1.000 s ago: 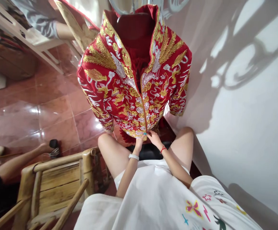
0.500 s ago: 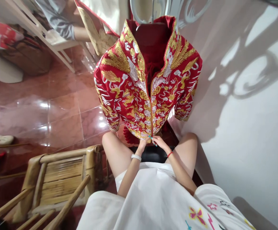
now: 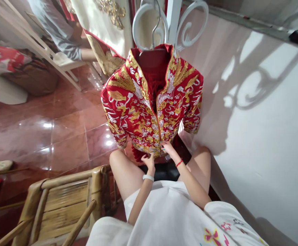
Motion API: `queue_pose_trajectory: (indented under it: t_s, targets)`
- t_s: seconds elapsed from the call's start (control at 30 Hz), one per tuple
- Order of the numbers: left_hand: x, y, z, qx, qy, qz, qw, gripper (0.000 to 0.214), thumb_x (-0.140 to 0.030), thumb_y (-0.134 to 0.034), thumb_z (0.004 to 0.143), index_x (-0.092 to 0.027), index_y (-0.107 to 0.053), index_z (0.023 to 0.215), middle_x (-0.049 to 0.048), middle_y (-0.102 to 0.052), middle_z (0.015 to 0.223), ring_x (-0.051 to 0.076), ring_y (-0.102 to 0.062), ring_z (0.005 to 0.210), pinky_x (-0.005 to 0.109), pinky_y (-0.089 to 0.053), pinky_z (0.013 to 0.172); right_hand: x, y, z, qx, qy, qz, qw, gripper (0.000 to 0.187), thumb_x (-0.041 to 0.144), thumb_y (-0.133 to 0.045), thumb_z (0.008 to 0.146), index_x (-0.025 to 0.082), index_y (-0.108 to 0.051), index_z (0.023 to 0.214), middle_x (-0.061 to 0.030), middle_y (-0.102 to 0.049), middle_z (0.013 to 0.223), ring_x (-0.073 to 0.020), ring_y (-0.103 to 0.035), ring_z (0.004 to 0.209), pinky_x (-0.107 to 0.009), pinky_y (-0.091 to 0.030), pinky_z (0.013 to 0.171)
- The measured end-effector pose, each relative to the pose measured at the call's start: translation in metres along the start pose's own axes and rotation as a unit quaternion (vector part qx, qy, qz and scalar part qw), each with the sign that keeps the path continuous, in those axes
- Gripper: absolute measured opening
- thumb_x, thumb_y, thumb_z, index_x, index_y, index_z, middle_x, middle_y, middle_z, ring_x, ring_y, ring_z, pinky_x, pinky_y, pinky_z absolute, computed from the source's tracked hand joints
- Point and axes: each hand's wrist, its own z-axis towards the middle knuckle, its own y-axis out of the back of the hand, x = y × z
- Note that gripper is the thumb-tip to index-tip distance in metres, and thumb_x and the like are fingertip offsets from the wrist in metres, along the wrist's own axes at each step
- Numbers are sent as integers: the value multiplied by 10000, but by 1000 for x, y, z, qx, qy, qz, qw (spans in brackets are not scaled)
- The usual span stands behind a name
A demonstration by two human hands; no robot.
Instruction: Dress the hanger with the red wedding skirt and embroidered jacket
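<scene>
A red jacket (image 3: 141, 116) with dense gold and silver embroidery hangs in front of me on a hanger (image 3: 154, 30). Its collar stands up, and the front edges part at the neck and come together lower down. My right hand (image 3: 168, 148), with a red string at the wrist, has its fingers closed on the front edge just above the hem. Below the hem, slightly to the left, is my left hand (image 3: 149, 162), wearing a white wristband (image 3: 148, 177). Its fingers are spread, with the fingertips close to the hem; whether they touch it is unclear.
A bamboo chair (image 3: 64, 212) stands at my left. The white wall (image 3: 269, 143) rises close on the right. Behind the jacket are a white scrolled metal stand (image 3: 173, 24) and a cream garment (image 3: 110, 27). A seated person's leg (image 3: 59, 34) shows at upper left, near bags (image 3: 33, 73).
Both hands were together at the bottom of the front edge. My left hand has come away with its fingers spreading, while my right has shifted slightly up the edge. The view has tilted upward.
</scene>
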Motion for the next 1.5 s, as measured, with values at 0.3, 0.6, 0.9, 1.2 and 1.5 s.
queue_pose_trajectory:
  t_s: [0.3,0.6,0.9,1.2,1.5]
  targets:
    - [-67,-21,8,100,-306,530,784,99,-145,-562,824,-173,-616,902,131,-659,966,282,-609,967,371,-378,863,-9,-21,-13,35,-33,10,999,211,230,-514,715,206,-426,524,101,-289,366,-28,-161,336,-191,-90,382]
    - [-66,-31,14,102,-344,487,796,203,-199,-508,897,-170,-679,1002,146,-693,950,281,-634,951,352,-380,885,63,-6,-16,110,-19,47,993,308,231,-493,829,218,-352,555,101,-263,420,-39,-155,362,-187,-145,380]
    - [-118,-48,10,51,-347,510,786,214,-297,-578,880,-141,-673,991,168,-685,958,297,-643,878,333,-382,758,85,-31,-28,76,74,59,993,310,337,-561,827,200,-448,573,93,-283,440,-40,-187,376,-203,-136,400]
    - [-142,-64,25,92,-331,523,780,200,-205,-509,914,-134,-688,968,164,-683,901,267,-649,817,320,-379,717,111,-33,-34,85,57,107,989,344,255,-484,892,203,-403,562,97,-264,430,-39,-150,365,-200,-116,389]
    - [-148,-71,15,53,-332,566,753,393,-347,-341,1023,-149,-676,971,120,-701,1016,208,-660,849,263,-414,692,270,-59,-57,133,229,58,962,343,306,-535,942,200,-424,636,108,-268,478,-41,-172,382,-180,-189,386]
